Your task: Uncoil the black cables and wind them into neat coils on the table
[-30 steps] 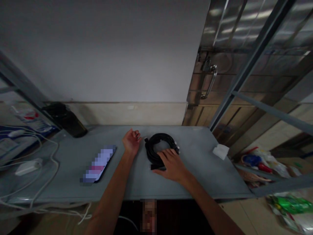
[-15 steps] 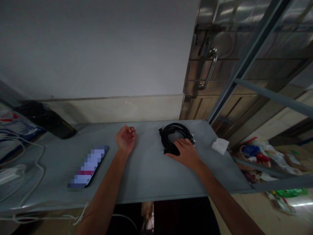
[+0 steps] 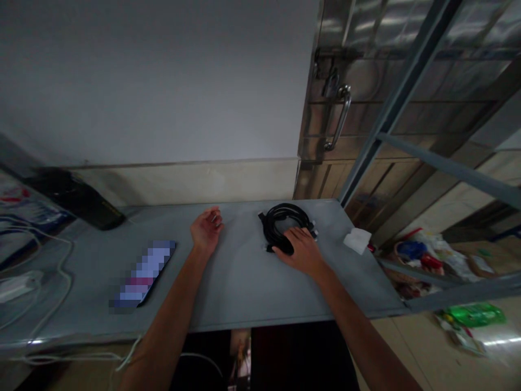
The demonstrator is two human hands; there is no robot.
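Observation:
A coil of black cable (image 3: 282, 218) lies on the grey table (image 3: 244, 282) toward its far right. My right hand (image 3: 302, 253) rests flat on the near side of the coil, fingers stretched over it. My left hand (image 3: 206, 230) rests on the table to the left of the coil, not touching it, palm turned inward with the fingers loosely curled and nothing in them. A phone (image 3: 143, 273) with a lit screen lies on the table left of my left forearm.
A white crumpled tissue (image 3: 357, 240) sits near the table's right edge. A dark box-like object (image 3: 77, 198) lies at the back left. White cables and a charger (image 3: 18, 285) trail over the left end. A metal door with a handle (image 3: 337, 117) and a steel frame stand to the right.
My right hand has slid the black coil to the right along the table and stays on it. My left hand has stayed put, its fingers uncurling slightly.

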